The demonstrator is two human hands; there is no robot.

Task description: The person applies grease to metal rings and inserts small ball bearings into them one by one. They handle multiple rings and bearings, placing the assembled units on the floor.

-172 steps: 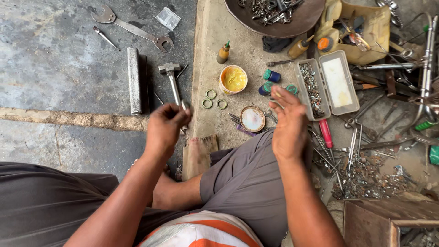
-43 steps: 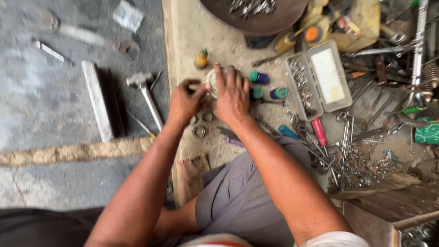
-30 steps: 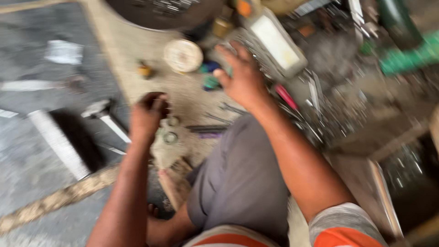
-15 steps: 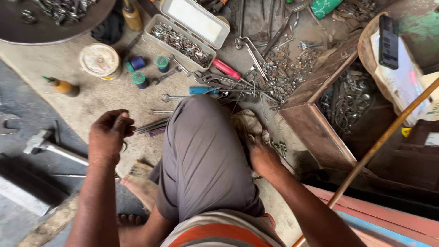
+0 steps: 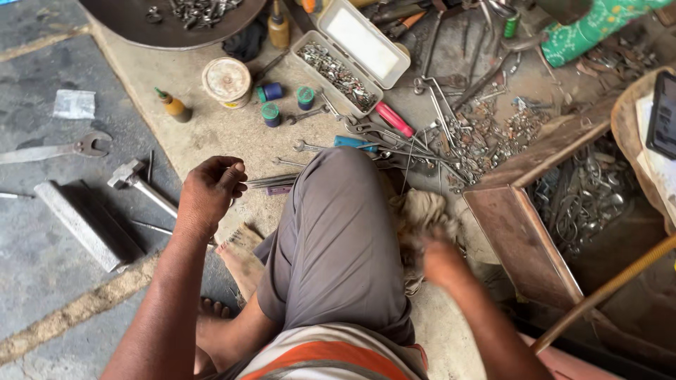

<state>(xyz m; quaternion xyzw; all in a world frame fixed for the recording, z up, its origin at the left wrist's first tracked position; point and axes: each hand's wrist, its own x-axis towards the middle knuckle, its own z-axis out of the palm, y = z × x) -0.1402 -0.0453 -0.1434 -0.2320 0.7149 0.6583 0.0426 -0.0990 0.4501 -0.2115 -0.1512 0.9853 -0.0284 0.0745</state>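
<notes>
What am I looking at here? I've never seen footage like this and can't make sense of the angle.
The camera sits on a person's head and looks down, so you see their own arms and bent knee from above. They sit on a workshop floor. The left hand is loosely closed above a hammer; whether it holds anything small I cannot tell. The right hand is blurred and rests at a dirty rag. Spread around are wrenches, a red-handled screwdriver, an open plastic box of small metal parts, a round tin, a metal bar and a wooden box of metal rings.
</notes>
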